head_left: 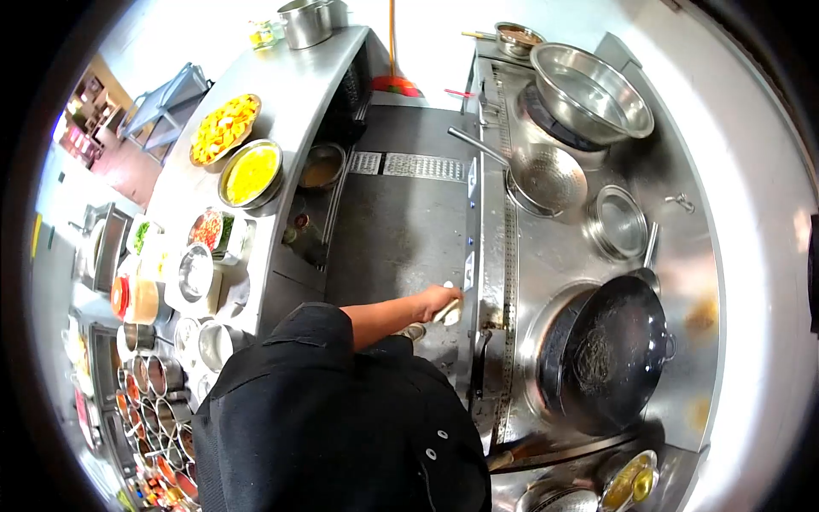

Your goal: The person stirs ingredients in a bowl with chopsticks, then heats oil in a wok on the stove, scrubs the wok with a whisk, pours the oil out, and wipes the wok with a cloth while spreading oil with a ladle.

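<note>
The black wok (631,350) serves as the reference point and rests on the steel range (546,247). The left hand (439,300) is located to the left of the wok, over the aisle floor (384,230), near the front edge of the range. Its fingers are curled closed around a pale item (452,317), which appears to be a folded cloth; the view is too small to confirm this. The pale item is therefore left of the wok and apart from it. The right hand is out of view; its grip cannot be determined.

Beyond the wok, a steel bowl (621,224) stands on the range, with a perforated strainer (550,175) to the left of that bowl. A large steel basin (636,111) stands farther beyond the wok. Across the aisle, left of the wok, a counter (290,85) carries a bowl of yellow food (252,173).
</note>
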